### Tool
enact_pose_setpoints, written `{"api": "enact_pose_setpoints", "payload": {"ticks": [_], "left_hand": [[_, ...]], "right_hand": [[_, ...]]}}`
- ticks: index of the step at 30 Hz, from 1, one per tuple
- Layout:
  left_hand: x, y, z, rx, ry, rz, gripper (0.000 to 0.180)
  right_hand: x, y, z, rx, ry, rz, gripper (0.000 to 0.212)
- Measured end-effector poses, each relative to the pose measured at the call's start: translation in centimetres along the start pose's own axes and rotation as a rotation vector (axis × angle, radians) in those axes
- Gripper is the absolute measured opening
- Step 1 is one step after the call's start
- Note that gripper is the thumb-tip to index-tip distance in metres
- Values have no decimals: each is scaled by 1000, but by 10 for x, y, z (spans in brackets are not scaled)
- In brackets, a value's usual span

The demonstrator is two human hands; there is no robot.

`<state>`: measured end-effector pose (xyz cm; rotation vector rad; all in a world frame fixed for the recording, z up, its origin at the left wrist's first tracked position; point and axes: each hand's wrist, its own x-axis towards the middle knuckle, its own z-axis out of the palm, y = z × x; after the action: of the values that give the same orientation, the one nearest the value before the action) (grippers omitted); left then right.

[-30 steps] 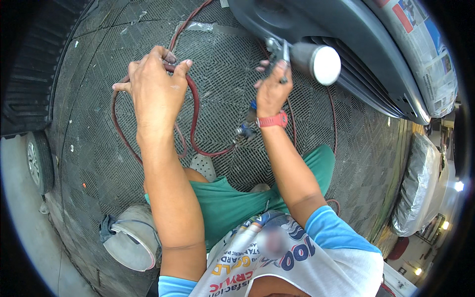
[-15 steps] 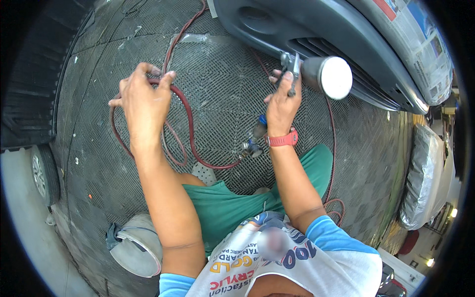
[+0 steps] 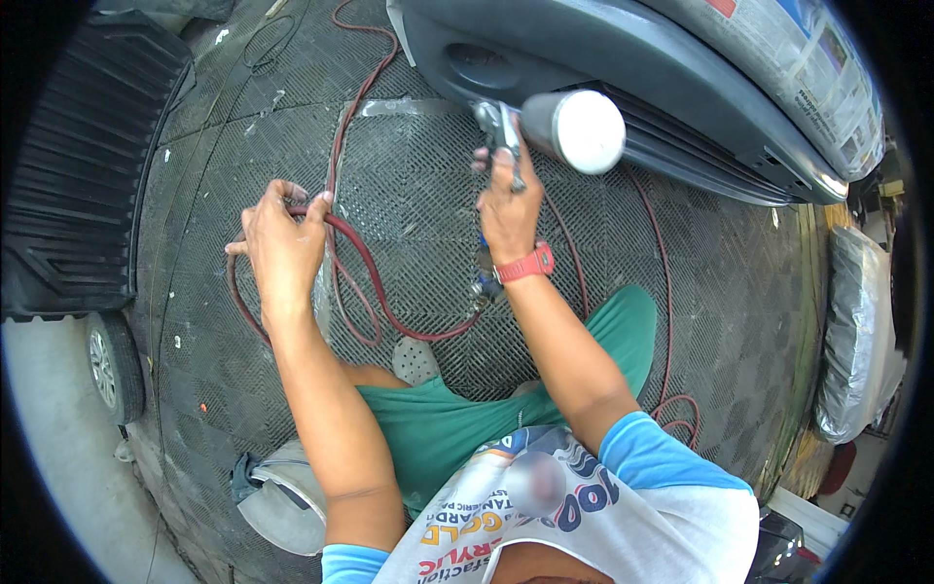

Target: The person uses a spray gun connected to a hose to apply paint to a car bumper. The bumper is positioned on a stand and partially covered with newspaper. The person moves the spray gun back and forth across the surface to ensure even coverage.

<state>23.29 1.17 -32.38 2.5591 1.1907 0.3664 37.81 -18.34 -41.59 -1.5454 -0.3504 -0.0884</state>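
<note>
My right hand is wrapped round a metal spray gun, which carries a round cup with a white end, tilted to the right. The gun is held close in front of a dark grey car bumper. A red air hose runs from fittings below the gun, in a loop, up to my left hand. The fingers of that hand pinch the hose and hold it off the floor. My right hand and wrist partly hide the gun's lower end.
Newspaper covers the surface behind the bumper. More thin hose lies along the black ribbed floor mat. A pale bucket stands by my left elbow. At the far left are a black ridged liner and a car wheel.
My right hand has moved left with the spray gun, along the bumper. My left hand, still pinching the hose, sits slightly lower in the picture. The whole view has shifted a little.
</note>
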Motion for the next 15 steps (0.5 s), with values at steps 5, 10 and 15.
{"api": "enact_pose_setpoints", "payload": {"ticks": [5, 10, 15], "left_hand": [[-15, 4, -4, 54, -45, 7, 39], [-33, 15, -20, 115, -39, -27, 40], [-56, 10, -33, 74, -23, -41, 32]], "right_hand": [[-34, 4, -63, 37, 249, 137, 59], [-33, -4, -81, 37, 276, 17, 56], [-20, -13, -81, 156, 16, 46, 55]]}}
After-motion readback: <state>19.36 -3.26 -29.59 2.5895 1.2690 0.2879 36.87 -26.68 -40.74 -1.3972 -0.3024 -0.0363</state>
